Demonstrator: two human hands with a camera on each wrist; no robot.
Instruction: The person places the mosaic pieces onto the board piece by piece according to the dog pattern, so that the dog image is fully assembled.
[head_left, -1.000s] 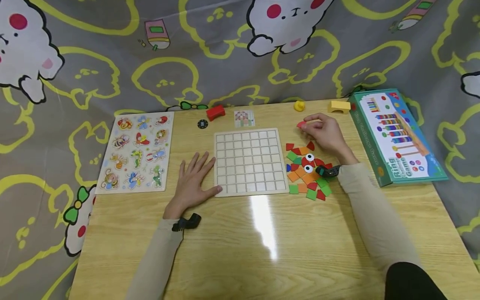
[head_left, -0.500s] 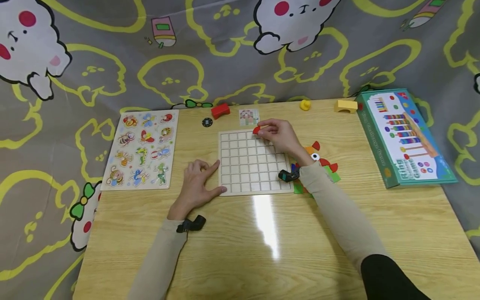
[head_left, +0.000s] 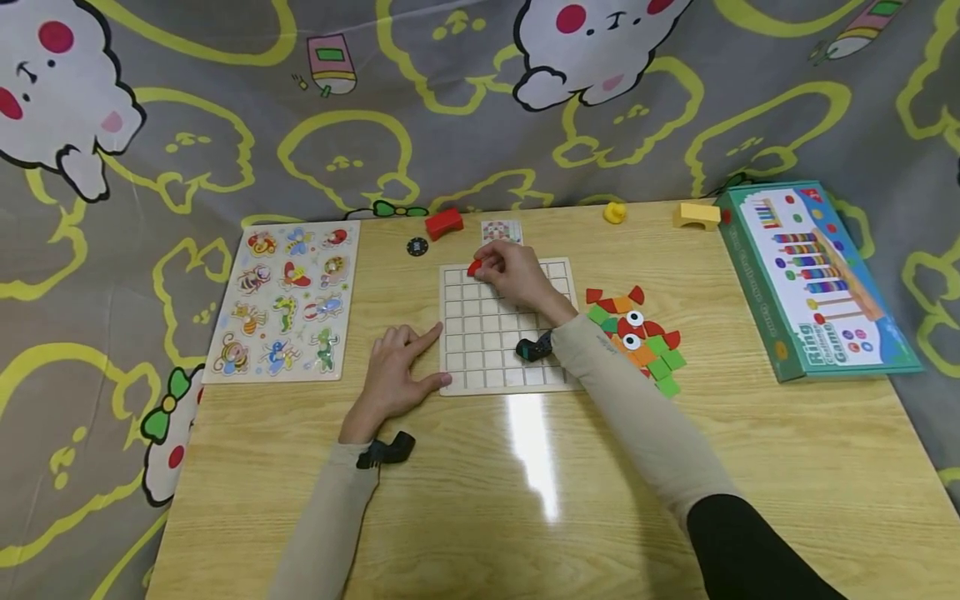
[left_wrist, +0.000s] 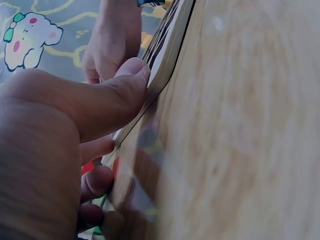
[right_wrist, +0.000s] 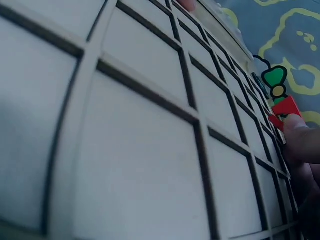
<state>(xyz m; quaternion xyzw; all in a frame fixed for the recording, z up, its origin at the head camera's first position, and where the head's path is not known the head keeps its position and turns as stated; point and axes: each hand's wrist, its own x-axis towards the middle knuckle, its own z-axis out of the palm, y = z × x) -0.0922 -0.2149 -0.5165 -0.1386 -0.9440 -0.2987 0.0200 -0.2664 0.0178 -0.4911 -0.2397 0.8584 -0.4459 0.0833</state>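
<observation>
Near the centre of the head view, the right hand [head_left: 513, 273] pinches a small red piece [head_left: 474, 268] between thumb and fingertips at the top row of the grid board [head_left: 475, 360], left of its middle; whether the piece touches the board cannot be told. The left hand [head_left: 397, 371], left of centre, has thumb and index finger extended and spread against the board's left edge, its other fingers loosely bent, gripping nothing. Loose coloured pieces [head_left: 643, 357] lie right of the board on the surface [head_left: 450, 500], and a picture card [head_left: 501, 231] sits just above it.
</observation>
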